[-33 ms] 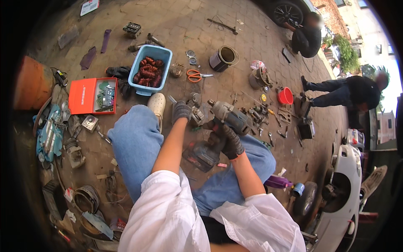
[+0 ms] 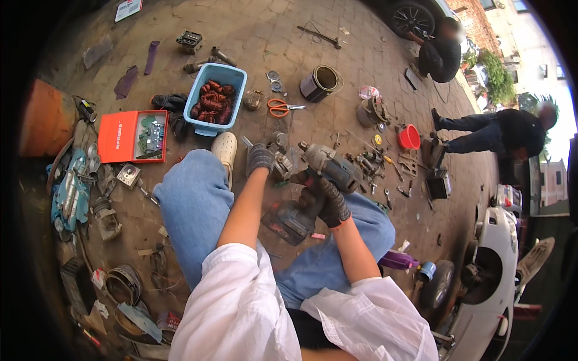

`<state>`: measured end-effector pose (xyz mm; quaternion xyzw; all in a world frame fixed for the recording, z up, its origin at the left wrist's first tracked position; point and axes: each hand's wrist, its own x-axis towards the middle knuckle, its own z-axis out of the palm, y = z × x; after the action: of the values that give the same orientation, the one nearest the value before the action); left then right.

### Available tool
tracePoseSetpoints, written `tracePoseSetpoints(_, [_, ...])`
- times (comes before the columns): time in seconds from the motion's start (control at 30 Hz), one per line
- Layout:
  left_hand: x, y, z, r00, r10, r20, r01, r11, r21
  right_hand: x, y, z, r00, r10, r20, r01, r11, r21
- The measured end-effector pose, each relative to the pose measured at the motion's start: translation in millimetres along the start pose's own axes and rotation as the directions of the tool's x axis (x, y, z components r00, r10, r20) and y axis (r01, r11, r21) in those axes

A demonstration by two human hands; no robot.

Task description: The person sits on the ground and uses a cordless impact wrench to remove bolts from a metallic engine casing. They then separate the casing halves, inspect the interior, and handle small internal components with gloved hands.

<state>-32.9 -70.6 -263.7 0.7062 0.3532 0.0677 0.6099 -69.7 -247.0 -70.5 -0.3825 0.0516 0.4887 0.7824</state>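
My right hand (image 2: 334,207), in a dark knit glove, is wrapped round the grip of a grey-black cordless impact wrench (image 2: 337,169). The wrench's nose points up and left, and its battery hangs low between my knees. In a like glove, my left hand (image 2: 260,159) is closed at the side of a silvery metal part (image 2: 282,165) with a rounded end, just left of the wrench nose. The wrench tip looks apart from that part. A thin pale piece sticks out by my left fingers. Ahead lie orange-handled scissors (image 2: 280,108).
A blue tub (image 2: 194,123) of copper wire coils stands ahead-left, beside an open red box (image 2: 115,139). Paint cans (image 2: 313,90), a red bowl (image 2: 409,137) and scattered tools (image 2: 385,162) lie to the right. Two people (image 2: 442,57) are farther off, near cars (image 2: 494,289).
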Motion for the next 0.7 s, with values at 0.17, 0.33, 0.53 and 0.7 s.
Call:
tracePoseSetpoints(0.17, [-2.5,9.8,-1.7,0.998,0.059,0.030,-0.058,0.998,-0.031,1.7,-5.2,5.5,0.992,-0.071,-0.105,0.058,0.991,-0.122])
tracePoseSetpoints(0.33, [-3.5,-16.5,-1.9,0.988,0.057,-0.146,-0.054,0.998,0.021,40.0,-15.7,5.4,0.953,0.051,-0.299,-0.168,0.910,-0.380])
tracePoseSetpoints(0.53, [-2.3,-22.5,15.7,0.987,-0.095,-0.129,0.091,0.995,-0.038,89.8,-33.6,-3.0,0.923,0.154,-0.352,-0.371,0.600,-0.709])
tracePoseSetpoints(0.7, [4.9,-35.2,25.4,0.988,-0.050,-0.148,0.035,0.994,-0.100,126.7,-38.4,13.8,0.860,0.219,-0.461,-0.509,0.419,-0.752])
